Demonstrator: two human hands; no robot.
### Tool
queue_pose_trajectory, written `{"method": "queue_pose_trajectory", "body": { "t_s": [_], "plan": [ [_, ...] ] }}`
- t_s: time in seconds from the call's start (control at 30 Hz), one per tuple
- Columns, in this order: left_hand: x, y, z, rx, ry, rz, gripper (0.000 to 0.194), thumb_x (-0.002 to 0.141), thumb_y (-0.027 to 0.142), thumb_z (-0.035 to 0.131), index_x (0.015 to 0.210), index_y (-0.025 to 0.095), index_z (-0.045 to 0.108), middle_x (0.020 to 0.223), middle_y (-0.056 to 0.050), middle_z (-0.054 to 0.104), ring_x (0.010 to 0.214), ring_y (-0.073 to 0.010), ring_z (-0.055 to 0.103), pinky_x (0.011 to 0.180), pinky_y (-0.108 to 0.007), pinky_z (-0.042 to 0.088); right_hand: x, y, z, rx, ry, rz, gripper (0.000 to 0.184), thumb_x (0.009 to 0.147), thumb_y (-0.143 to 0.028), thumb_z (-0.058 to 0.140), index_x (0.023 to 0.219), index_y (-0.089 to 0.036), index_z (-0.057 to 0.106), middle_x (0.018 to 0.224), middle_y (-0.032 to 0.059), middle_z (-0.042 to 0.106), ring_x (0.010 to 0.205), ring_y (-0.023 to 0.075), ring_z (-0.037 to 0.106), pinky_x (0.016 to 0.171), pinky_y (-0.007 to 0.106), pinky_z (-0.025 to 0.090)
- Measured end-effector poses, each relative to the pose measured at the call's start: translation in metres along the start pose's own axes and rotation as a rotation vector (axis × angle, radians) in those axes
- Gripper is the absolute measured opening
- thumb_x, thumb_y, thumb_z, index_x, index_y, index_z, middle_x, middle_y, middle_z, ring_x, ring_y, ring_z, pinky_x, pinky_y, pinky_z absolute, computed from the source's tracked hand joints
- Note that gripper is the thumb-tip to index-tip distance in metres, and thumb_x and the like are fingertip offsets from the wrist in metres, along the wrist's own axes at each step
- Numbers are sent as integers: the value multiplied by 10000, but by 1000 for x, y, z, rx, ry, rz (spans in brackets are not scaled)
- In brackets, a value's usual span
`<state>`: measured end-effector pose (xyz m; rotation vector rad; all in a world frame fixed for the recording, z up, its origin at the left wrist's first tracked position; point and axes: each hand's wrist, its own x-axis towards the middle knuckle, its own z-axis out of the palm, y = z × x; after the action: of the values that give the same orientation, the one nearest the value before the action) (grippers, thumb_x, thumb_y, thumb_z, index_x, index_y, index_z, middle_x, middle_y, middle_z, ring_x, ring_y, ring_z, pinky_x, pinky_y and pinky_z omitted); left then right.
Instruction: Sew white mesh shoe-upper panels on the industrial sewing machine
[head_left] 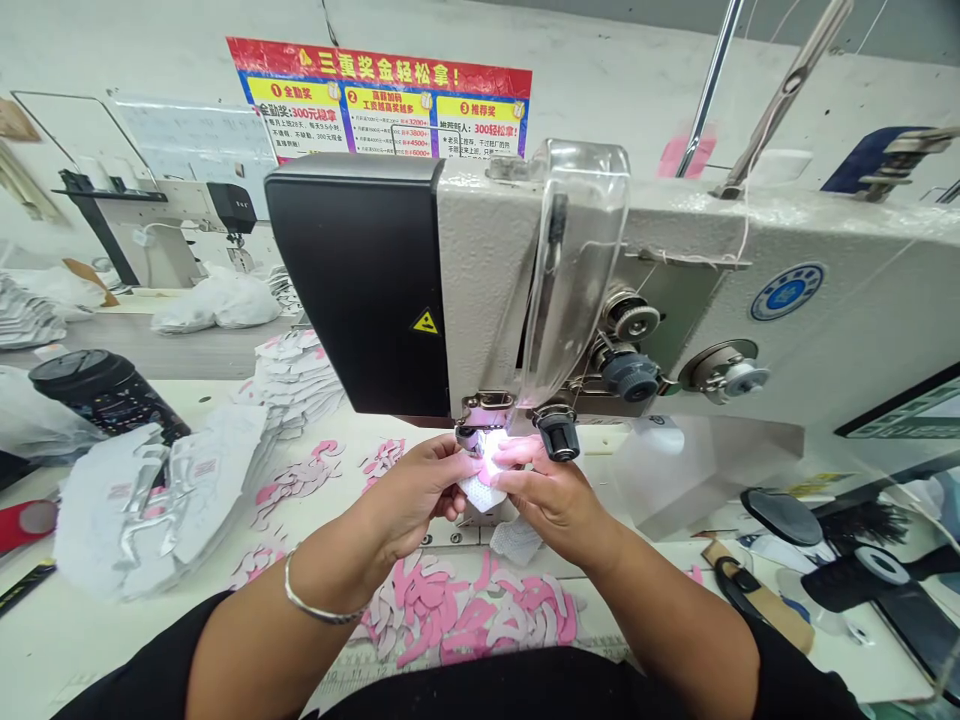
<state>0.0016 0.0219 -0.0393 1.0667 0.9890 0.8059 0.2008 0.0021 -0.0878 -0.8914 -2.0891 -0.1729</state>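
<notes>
Under the needle area of a sewing machine [480, 280], a small white fabric piece [482, 494] with a pink patch lies between my hands, lit by a bright lamp. My left hand [420, 490] pinches its left edge, thumb on top and the other fingers curled. From the other side, my right hand [551, 490] presses the piece with its fingertips. The needle and presser foot are partly lost in glare. Just below my right hand sits another white mesh piece [517, 540]. Loose pink and white curved cutouts [465, 610] are heaped in front of the machine.
Stacked white pieces [161, 500] and a black tumbler [109, 390] are at left, with more pink cutouts [300, 480] nearer the machine. A brush [862, 525] and a tape roll [750, 600] lie at right. Another sewing machine [165, 225] stands behind.
</notes>
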Motion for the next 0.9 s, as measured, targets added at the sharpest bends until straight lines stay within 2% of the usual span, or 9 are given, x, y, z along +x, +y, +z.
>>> {"method": "queue_pose_trajectory", "body": {
  "t_s": [0.17,0.37,0.67,0.9],
  "plan": [
    [-4,2,4,37,22,-9,179,766,289,718,822,166,601,580,24,571,436,-58,487,399,-158,350,3,-2,-5,21,-23,15,267,932,-181,572,1066,-359,719,924,29,610,890,182,591,835,371,507],
    [-10,3,9,52,24,-25,257,768,344,731,897,171,591,625,8,595,478,-79,521,448,-182,406,6,-1,-11,55,-40,51,239,933,-188,584,1036,-350,727,900,17,616,840,161,592,841,347,500],
    [-8,-2,9,38,14,21,223,801,329,691,943,177,611,623,26,564,485,-71,504,461,-181,415,3,1,-7,113,-31,74,237,953,-209,531,1056,-314,717,903,40,602,877,185,598,853,386,511],
    [-9,-4,8,34,24,45,182,779,315,694,849,177,597,629,30,551,490,-81,511,455,-196,406,1,-1,-5,25,-28,88,271,926,-192,561,1105,-331,708,915,39,587,904,194,597,835,377,523]
  ]
}}
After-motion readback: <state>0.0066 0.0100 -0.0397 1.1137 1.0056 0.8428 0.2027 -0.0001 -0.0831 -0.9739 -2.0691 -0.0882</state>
